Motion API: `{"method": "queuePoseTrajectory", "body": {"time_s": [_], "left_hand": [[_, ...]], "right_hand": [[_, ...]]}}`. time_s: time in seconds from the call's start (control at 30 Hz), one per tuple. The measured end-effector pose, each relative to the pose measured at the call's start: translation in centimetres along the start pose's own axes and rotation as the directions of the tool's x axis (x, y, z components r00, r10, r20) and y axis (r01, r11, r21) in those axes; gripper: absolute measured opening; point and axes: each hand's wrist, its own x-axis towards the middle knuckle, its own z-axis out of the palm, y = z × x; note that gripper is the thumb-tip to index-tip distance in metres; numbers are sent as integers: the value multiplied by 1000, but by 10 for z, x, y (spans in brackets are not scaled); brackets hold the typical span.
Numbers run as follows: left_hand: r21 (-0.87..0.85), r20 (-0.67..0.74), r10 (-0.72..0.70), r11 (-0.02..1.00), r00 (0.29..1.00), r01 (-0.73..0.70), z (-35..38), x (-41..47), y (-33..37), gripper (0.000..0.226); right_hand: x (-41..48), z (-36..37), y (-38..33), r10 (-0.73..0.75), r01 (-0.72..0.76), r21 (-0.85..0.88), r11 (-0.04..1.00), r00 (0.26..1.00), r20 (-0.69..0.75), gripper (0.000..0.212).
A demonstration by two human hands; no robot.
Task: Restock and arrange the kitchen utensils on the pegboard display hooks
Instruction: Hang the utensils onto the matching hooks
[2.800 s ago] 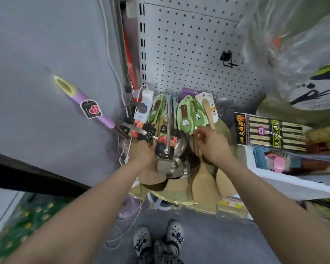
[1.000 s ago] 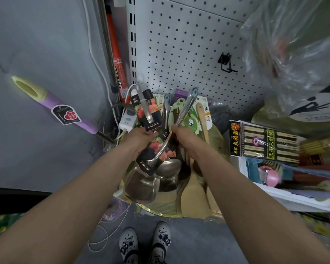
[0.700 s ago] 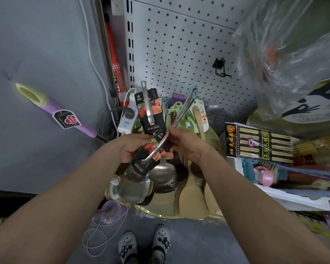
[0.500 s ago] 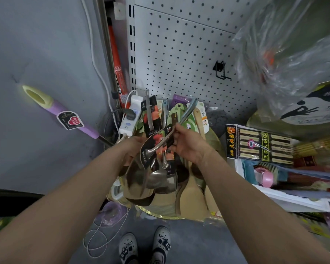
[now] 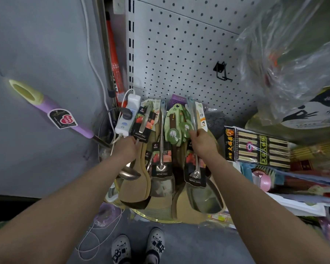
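Observation:
A white pegboard (image 5: 179,54) rises ahead with one bare black hook (image 5: 221,71). Below it lies a pile of carded utensils. My left hand (image 5: 126,147) grips the handle of a steel ladle (image 5: 129,173) that carries a black card label. My right hand (image 5: 200,141) grips the handle of a steel spatula (image 5: 203,195), also black-carded. Between my hands lies a second steel spatula (image 5: 162,168). Wooden spatulas (image 5: 135,187) sit under the ladle, and green-carded utensils (image 5: 174,126) lean at the back.
A purple and yellow handle (image 5: 46,105) sticks out from the grey wall at left. A white power strip (image 5: 127,117) with cables hangs by the pile. A chopsticks pack (image 5: 259,147) and cluttered goods fill the right. A plastic bag (image 5: 293,54) hangs top right. A gold tray (image 5: 160,216) lies underneath.
My hands held the steel utensils crossed together in the middle; now they have moved apart, the ladle to the left and one spatula to the right, lowered over the pile.

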Motion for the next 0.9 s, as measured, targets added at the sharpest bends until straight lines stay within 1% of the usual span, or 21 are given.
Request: {"method": "queuePoseTrajectory", "body": {"time_s": [0.1, 0.2, 0.27, 0.37, 0.43, 0.5, 0.53, 0.57, 0.63, 0.7, 0.73, 0.8, 0.83, 0.9], "left_hand": [[41, -61, -4, 999, 998, 7, 11, 7, 2, 21], [58, -74, -37, 997, 997, 41, 19, 13, 1, 23], [41, -77, -60, 997, 995, 63, 21, 18, 0, 29], [-35, -102, -117, 993, 988, 114, 20, 22, -1, 38], [-34, -92, -93, 995, 991, 91, 18, 22, 0, 38], [2, -48, -39, 999, 998, 39, 16, 19, 2, 23], [6, -28, -35, 999, 999, 35, 15, 18, 4, 17], [-3, -17, -40, 999, 999, 40, 14, 16, 6, 16], [-27, -12, -62, 998, 998, 62, 15, 14, 10, 25], [-56, -17, -57, 997, 998, 56, 19, 14, 11, 33], [-64, -26, -54, 997, 998, 52, 21, 14, 11, 36], [-66, -43, -62, 996, 997, 59, 27, 14, 9, 49], [-71, -48, -69, 995, 996, 66, 28, 13, 9, 54], [-90, -38, -103, 991, 994, 99, 30, 10, 12, 54]], "right_hand": [[5, 9, 16, 27, -27, -14, 1000, 998, -49, 47], [10, 10, 20, 24, -24, -111, 993, 1000, -3, 49], [11, 10, 18, 18, -10, -196, 981, 999, 42, 50], [13, 11, 15, 56, -46, -247, 968, 998, 31, 57], [19, 15, 18, 119, -106, -242, 964, 992, 40, 64], [25, 19, 23, 155, -135, -203, 970, 984, 88, 62], [29, 22, 28, 175, -153, -183, 971, 978, 111, 60], [31, 24, 33, 186, -161, -184, 970, 974, 130, 59], [30, 21, 38, 217, -186, -200, 962, 964, 151, 55], [24, 16, 38, 267, -247, -134, 960, 951, 154, 52], [22, 16, 39, 290, -281, -80, 956, 944, 157, 53], [21, 18, 42, 308, -313, 2, 950, 937, 167, 60], [20, 19, 44, 301, -307, 13, 952, 939, 165, 65], [18, 20, 47, 278, -284, 14, 959, 948, 158, 70]]}}
